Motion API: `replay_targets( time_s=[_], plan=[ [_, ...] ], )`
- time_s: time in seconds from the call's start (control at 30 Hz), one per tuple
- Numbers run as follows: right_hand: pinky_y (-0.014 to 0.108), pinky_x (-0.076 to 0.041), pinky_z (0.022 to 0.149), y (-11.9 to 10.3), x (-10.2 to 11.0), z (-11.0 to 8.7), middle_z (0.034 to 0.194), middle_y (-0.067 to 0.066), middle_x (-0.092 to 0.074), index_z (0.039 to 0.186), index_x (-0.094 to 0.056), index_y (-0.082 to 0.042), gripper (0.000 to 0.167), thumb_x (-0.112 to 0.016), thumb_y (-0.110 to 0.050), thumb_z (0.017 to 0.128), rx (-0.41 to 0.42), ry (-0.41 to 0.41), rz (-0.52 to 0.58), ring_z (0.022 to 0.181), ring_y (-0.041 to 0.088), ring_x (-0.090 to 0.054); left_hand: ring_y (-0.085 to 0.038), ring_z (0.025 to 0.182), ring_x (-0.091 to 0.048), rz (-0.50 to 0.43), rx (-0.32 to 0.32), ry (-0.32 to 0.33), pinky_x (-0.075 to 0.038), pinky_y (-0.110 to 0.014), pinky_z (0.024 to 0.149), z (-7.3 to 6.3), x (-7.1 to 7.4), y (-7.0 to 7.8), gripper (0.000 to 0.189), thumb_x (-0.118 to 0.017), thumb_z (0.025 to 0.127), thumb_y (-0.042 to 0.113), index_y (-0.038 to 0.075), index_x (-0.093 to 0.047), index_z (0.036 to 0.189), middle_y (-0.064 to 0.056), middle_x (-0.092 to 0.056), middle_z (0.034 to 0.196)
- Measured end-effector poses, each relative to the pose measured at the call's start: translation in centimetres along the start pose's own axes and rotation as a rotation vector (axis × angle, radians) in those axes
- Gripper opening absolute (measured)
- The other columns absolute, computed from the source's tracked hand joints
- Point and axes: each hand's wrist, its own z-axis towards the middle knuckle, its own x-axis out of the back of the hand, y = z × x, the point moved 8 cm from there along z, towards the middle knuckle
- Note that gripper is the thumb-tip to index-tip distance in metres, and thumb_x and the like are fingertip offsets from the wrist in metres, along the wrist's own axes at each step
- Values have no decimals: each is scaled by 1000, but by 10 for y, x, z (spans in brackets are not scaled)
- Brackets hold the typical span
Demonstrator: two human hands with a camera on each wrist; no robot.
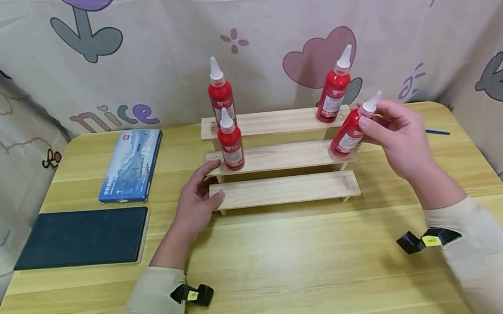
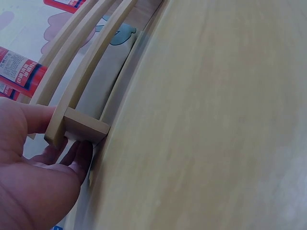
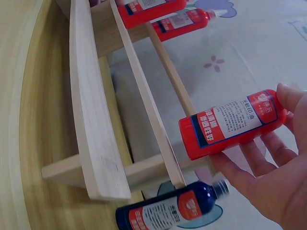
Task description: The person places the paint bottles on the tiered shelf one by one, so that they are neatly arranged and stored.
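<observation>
My right hand holds a red ink bottle with a white pointed nozzle, tilted at the right end of the middle step. Whether its base touches the wood, I cannot tell. My left hand grips the left end of the three-step wooden rack, with the end piece between thumb and fingers. Another red bottle stands upright at the left of the middle step. On the top step are a red bottle at the left and a tilted-looking one at the right.
A dark blue bottle is beyond the rack's right end in the right wrist view. At the left lie a blue box and a dark notebook. A thin blue stick lies right of my right hand. A printed cloth hangs behind.
</observation>
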Motion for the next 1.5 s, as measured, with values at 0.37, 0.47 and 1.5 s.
replay_targets(
  time_s=[0.37, 0.47, 1.5],
  plan=[
    [25, -56, 78, 11, -11, 6, 121, 11, -61, 129, -65, -1, 34, -67, -8, 96, -54, -48, -139, 106, 24, -58, -29, 137, -38, -2, -2, -5, -26, -41, 115, 0, 0, -1, 65, -59, 93, -13, 18, -48, 148, 0, -39, 154],
    [25, -55, 79, 13, -12, 7, 123, 10, -61, 130, -65, -2, 35, -67, -9, 96, -63, -52, -147, 107, 24, -57, -29, 137, -38, -2, -10, -7, -26, -41, 115, 0, 0, 0, 65, -59, 93, -13, 18, -48, 148, 0, -39, 154],
    [22, -50, 85, 3, -4, 6, 117, 10, -64, 128, -67, -2, 33, -66, -4, 95, 50, -23, -144, 101, 23, -57, -30, 136, -39, -5, -15, -4, -27, -42, 114, 0, 0, 0, 64, -59, 92, -14, 16, -48, 148, -2, -40, 153]
  ],
)
